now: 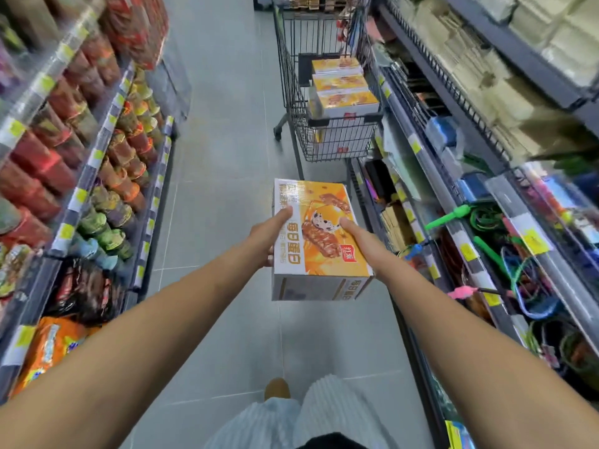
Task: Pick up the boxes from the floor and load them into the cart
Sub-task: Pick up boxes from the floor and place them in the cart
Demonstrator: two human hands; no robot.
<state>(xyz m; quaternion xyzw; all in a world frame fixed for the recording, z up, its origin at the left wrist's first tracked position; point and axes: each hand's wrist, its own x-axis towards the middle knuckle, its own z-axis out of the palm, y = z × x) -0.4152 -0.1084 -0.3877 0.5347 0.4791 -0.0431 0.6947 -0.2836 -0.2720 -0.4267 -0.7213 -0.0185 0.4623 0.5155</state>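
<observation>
Status: black wire shopping cart up ahead by the right-hand shelving already has a stack of matching orange boxes, 3 visible on top, prob more under. One more orange-yellow printed cardboard box is in the air between me and the cart, not loaded yet. Grey tiled floor: no boxes left that I can see, but view's limited. Left grip clamps the box's left edge, thumb on top. Right grip same on the right side, thumb on top. Fingers underneath are hidden.
</observation>
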